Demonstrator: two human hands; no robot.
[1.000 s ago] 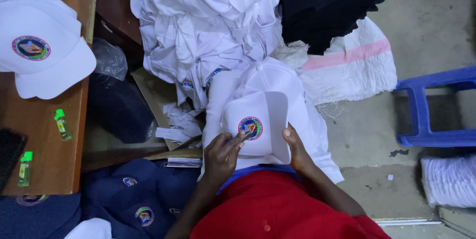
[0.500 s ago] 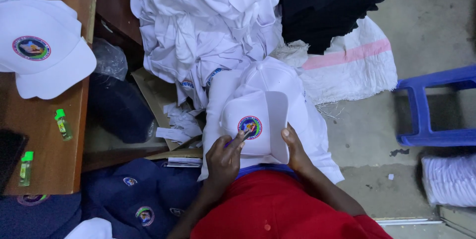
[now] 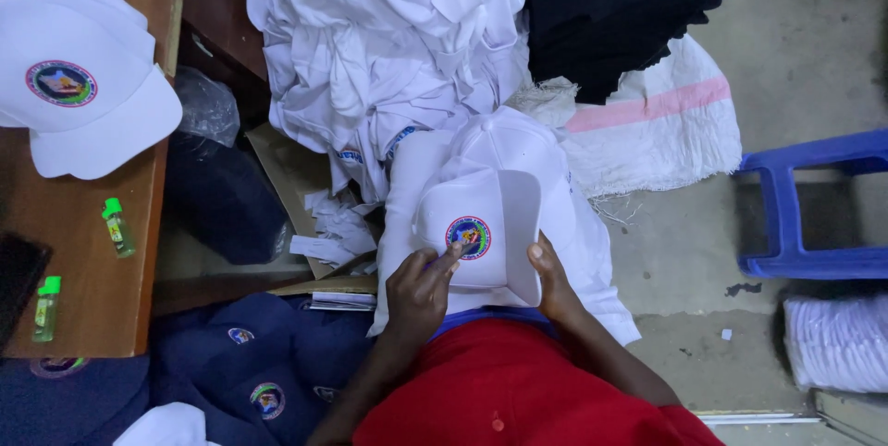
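1. The left hand (image 3: 421, 293) reaches up from the lower middle of the view, forearm slanting in from the lower left, wrist bent slightly so the back of the hand faces the camera.
2. Its fingers (image 3: 442, 264) are curled, with one extended to touch the lower edge of the round coloured badge (image 3: 468, 237) on the white cap (image 3: 481, 224); whether something thin is pinched between them cannot be told.
3. The right hand (image 3: 555, 284) comes up from the lower right, its forearm running along the red garment (image 3: 518, 390) over the lap.
4. Its thumb lies on the cap's front panel near the brim edge, while the other fingers are hidden behind the cap, so it grips the cap from the side.
5. The white cap sits upright between the two hands, just above the lap, badge towards the camera, resting on a stack of more white caps (image 3: 499, 145).
6. Behind that stack lies a heap of white shirts (image 3: 370, 48), with dark folded cloth (image 3: 629, 11) to its right and a white woven sack (image 3: 647, 131) with a pink stripe.
7. On the wooden surface (image 3: 83, 261) at the left sit another white cap (image 3: 83, 94) with a badge and two small green-topped bottles (image 3: 117, 227).
8. Navy caps (image 3: 268, 363) lie on the floor below the left arm; a blue plastic stool (image 3: 814, 215) stands well apart at the right.
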